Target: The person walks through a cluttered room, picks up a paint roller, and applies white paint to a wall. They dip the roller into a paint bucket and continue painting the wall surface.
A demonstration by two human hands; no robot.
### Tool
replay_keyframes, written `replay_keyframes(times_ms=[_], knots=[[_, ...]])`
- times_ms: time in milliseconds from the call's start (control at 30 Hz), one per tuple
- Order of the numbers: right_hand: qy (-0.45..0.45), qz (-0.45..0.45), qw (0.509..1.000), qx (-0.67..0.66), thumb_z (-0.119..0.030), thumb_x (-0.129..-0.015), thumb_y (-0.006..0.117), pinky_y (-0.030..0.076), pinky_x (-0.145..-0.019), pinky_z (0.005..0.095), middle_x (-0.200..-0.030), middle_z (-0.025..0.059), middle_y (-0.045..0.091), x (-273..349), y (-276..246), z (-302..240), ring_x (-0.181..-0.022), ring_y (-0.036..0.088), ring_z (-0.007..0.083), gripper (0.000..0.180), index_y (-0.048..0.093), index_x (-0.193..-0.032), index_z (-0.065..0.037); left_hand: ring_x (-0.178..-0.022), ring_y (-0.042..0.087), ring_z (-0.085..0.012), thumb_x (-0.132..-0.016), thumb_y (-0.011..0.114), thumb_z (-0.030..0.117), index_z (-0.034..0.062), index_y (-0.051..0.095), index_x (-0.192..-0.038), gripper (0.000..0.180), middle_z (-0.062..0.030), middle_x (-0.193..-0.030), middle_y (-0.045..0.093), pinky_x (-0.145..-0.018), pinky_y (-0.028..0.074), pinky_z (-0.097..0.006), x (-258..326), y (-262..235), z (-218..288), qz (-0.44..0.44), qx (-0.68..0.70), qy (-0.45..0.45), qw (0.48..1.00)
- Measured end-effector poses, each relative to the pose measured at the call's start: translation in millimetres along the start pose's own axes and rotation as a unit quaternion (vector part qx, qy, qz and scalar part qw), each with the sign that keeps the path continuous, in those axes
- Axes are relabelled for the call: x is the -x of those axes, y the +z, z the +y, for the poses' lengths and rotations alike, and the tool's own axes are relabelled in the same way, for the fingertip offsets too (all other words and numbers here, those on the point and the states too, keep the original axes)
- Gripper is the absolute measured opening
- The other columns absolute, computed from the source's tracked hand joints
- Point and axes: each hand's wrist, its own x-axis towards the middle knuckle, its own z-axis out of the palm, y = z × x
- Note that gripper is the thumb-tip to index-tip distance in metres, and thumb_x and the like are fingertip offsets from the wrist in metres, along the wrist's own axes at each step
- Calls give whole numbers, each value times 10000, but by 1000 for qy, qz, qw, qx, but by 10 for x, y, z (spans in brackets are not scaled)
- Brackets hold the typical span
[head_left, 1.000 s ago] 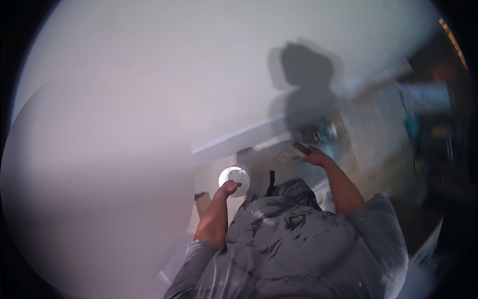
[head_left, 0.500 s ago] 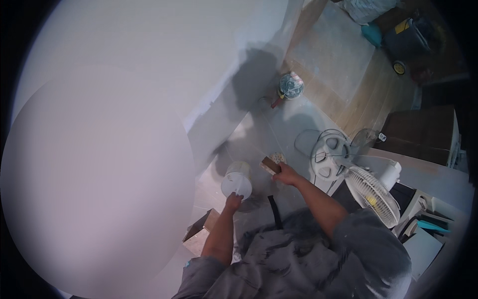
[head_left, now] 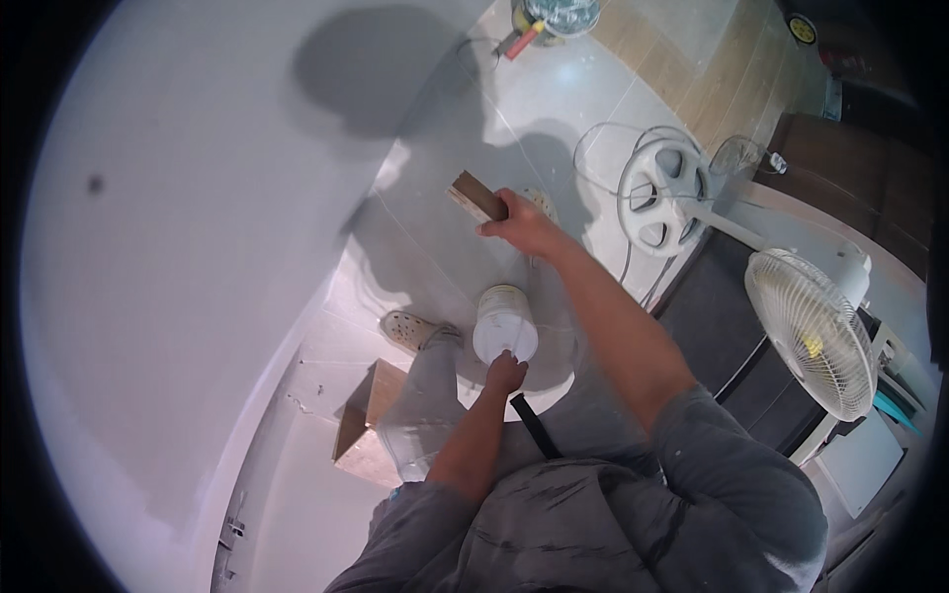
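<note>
My right hand [head_left: 524, 225] is closed around a brown rectangular block [head_left: 479, 196] with a pale long side, held out in front of me above the tiled floor. Nearer to my body, my left hand [head_left: 507, 371] is closed at the near edge of a white bucket [head_left: 504, 324]. Whether its fingers hold the rim or a handle, I cannot tell. A pale, hole-dotted clog [head_left: 406, 330] shows on my foot, left of the bucket. The other clog [head_left: 540, 203] is partly hidden behind my right hand.
A pale wall [head_left: 188, 227] fills the left side. At right stand a white fan [head_left: 811, 331] and its round base [head_left: 664, 198], with cables around it. An open box [head_left: 371, 425] lies at lower left. A tub with a red-handled tool [head_left: 526, 40] is at the far end.
The view has shifted, and the fan and far tub appear higher or further out. My right hand has carried the block forward and left of the bucket. The left hand still grips the bucket.
</note>
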Motion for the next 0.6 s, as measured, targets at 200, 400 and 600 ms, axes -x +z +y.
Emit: replay_keyframes(times_ms=[200,400,600], knots=[[11,-16,998,57,-326,-795,782,492,-933,411,-1158,210,661,-355,228,208,-1107,639,328,637,542,-1296,-13,-1026,675,-401,-900,601,186,-14,625,-1099,283,-272,-1073,667,-906,531,-509,-529,462,-583,-40,-86,48,994],[-107,-147,970,161,-235,-801,770,483,-936,420,-1138,192,662,-450,476,48,-1083,636,340,555,556,-1263,-14,-1049,681,-393,-876,612,113,21,644,-1133,276,-270,-1078,684,-885,553,-499,-792,94,-405,100,-121,13,988],[-173,-147,923,310,-173,-764,758,495,-917,445,-1126,202,671,-575,673,-386,-1061,643,365,503,580,-1207,-14,-1039,692,-358,-822,622,90,49,622,-1285,465,-226,-1090,708,-895,559,-454,-1448,276,-809,-58,-206,121,969]])
